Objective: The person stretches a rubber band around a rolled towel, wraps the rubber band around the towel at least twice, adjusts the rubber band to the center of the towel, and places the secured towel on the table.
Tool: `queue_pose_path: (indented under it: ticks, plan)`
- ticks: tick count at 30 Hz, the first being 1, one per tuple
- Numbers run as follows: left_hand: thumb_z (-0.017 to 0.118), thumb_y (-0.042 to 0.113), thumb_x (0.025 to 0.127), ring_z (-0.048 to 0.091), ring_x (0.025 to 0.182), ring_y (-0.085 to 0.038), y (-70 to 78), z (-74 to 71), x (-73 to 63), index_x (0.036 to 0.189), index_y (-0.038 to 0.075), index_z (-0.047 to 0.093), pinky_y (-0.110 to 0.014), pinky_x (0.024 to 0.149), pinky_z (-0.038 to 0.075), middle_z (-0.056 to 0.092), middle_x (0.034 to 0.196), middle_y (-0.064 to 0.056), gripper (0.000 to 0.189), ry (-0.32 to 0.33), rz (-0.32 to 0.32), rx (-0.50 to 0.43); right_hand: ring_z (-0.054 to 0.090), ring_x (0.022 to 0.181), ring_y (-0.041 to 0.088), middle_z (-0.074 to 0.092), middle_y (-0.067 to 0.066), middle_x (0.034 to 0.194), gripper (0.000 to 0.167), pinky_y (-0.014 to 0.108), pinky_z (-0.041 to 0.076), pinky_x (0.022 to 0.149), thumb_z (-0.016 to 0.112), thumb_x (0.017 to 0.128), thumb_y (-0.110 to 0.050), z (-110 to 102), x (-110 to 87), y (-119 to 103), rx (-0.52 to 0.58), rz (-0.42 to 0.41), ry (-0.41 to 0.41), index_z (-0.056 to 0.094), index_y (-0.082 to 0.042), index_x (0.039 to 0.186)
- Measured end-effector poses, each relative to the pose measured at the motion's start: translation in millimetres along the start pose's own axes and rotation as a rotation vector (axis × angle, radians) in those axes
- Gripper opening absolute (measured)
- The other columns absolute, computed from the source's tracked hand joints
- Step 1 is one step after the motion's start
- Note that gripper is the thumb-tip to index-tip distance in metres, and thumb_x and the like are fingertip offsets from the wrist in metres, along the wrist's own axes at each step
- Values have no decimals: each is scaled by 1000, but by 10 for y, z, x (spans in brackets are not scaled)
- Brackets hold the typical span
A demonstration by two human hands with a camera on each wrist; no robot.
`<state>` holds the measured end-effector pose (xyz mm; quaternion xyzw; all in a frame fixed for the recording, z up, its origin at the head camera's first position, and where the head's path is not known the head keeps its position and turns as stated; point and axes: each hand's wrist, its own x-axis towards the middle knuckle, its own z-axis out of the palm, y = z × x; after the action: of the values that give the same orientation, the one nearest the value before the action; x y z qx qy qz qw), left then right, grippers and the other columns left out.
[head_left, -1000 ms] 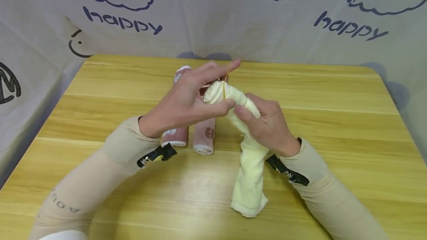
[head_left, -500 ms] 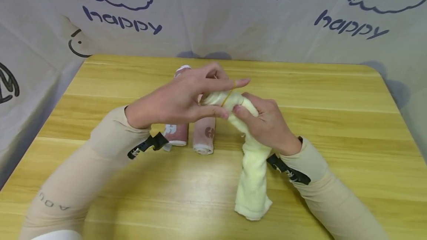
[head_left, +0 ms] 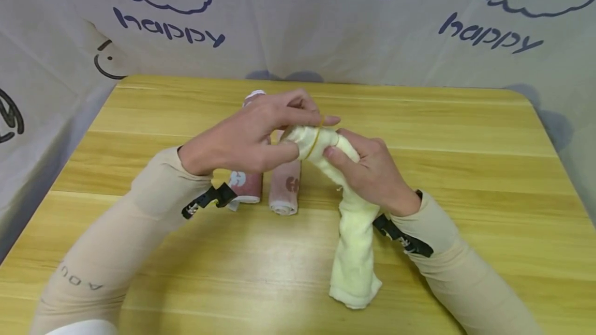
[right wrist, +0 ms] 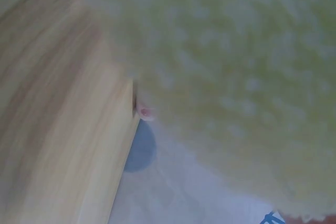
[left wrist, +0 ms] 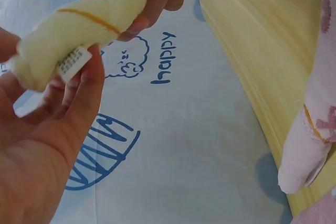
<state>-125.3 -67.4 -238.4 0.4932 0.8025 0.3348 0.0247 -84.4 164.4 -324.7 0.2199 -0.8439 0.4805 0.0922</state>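
A pale yellow rolled towel [head_left: 356, 252] is bent over in the middle, its loose lower part hanging toward the front. My right hand [head_left: 374, 172] grips it at the bend, thumb on top. A yellow rubber band [head_left: 314, 145] goes round the towel near its upper end. My left hand [head_left: 247, 133] holds that end between thumb and fingers, its index finger stretched along the far side by the band. In the left wrist view the band lies across the towel and a white label [left wrist: 74, 64] sticks out beside my fingers. Yellow cloth [right wrist: 236, 77] fills much of the right wrist view.
Two rolled towels, a darker pink one [head_left: 249, 187] and a light pink one [head_left: 285, 190], lie side by side on the wooden table [head_left: 465, 180], partly behind my left hand. An orange band rings the light pink roll. A drawn-on white cloth [head_left: 298, 25] hangs behind the table.
My left hand has moved lower and its spread thumb and index finger have drawn in. The rubber band, earlier stretched up between them, now sits round the towel. The right hand barely moved.
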Motion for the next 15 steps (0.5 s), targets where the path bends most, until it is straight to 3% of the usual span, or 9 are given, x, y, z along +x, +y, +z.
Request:
queue_pose_path:
  ticks: [6,11,15]
  plan:
    - [59,18,85,51,87,-11,-8,17,12,133,11,71,-27,73,45,66,108,-3,49,37,20,11,58,62,9,68,7,74,19,23,47,56,63,101,-19,-6,2,0,1,-2,18,73,-7,111]
    - [55,8,83,45,72,-9,-20,26,10,127,11,74,-25,63,42,63,105,-5,48,57,48,40,58,58,9,68,7,72,29,23,47,52,64,100,-19,-7,7,-2,-10,-24,26,73,-9,125]
    - [55,6,85,43,69,-9,-23,76,23,120,14,78,-24,61,40,60,100,-5,43,102,54,67,56,54,9,67,6,69,34,24,46,49,64,99,-18,-5,2,-1,-21,-30,33,71,-10,132]
